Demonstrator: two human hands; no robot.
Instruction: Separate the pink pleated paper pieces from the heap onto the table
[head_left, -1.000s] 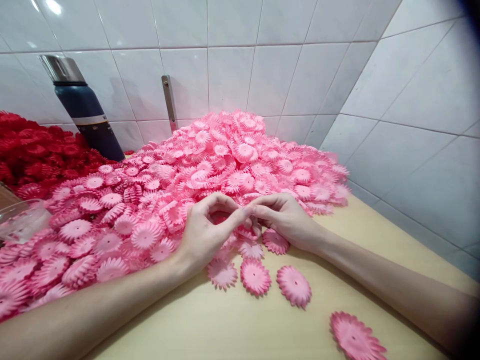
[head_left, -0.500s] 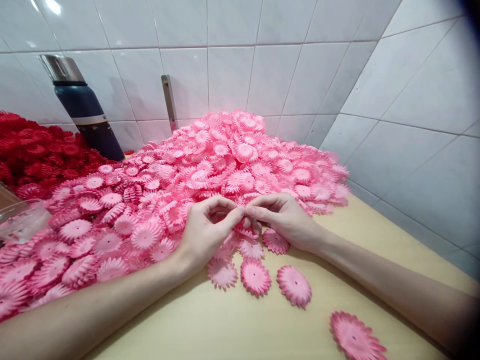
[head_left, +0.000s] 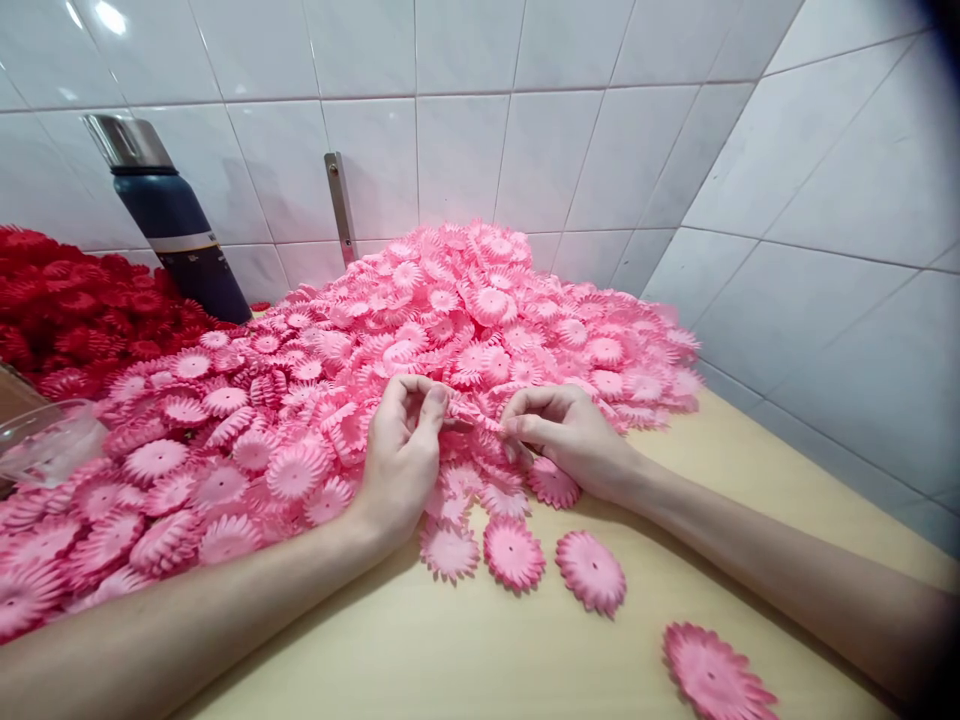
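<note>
A dark blue cylindrical bottle with a silvery cap (head_left: 180, 215) is leaning at 10 o'clock in the view; a pale band is circling it, its small markings staying too tiny to read. The right hand (head_left: 570, 435), near the centre, is pinching the edge of a pink scalloped fabric-like disc (head_left: 480, 412) between thumb and fingertip. The left hand (head_left: 405, 440) is curling on the disc's 9 o'clock side, thumb by forefinger; its other fingertips are hiding, so I cannot tell whether it is gripping. A big heap of similar pink discs (head_left: 480, 300) is rising at 12 o'clock and spreading to 8. On the pale yellow tabletop (head_left: 450, 650), a darker pink loose disc (head_left: 718, 672) is lying at 5 o'clock, the frame cutting it off. The left edge is cropping a red heap (head_left: 97, 310) at 10 and a clear plastic container (head_left: 56, 440) at 9.
</note>
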